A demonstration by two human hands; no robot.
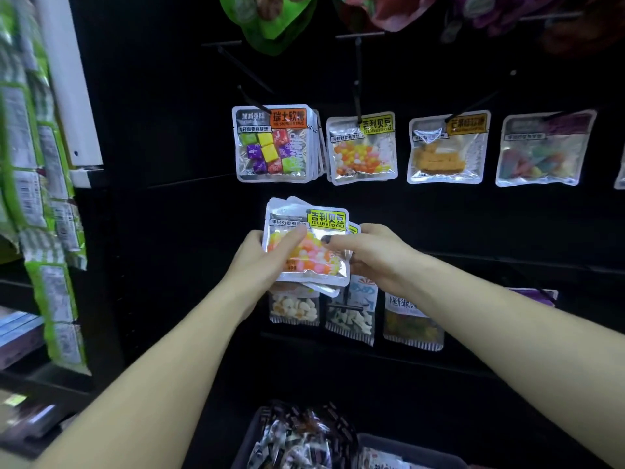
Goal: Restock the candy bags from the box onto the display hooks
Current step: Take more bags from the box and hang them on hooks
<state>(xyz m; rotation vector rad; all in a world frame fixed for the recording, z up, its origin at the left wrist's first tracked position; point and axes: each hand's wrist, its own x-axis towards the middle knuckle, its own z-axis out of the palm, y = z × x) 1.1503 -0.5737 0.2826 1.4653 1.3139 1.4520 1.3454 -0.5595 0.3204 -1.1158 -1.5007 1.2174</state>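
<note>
Restocking is midway, by the look of it: your left hand (260, 255) grips a fanned stack (306, 247) of jellybean bags, at least three, in front of the display, while your right hand (375, 255) pinches the stack's right edge. None of these is hung yet. Left to right, four hooks carry bags: cube candies (272, 143), several deep; jellybeans (361, 148), your likely target; orange sweets (448, 148); pastel sweets (544, 150). The box (399, 445) below holds more.
</note>
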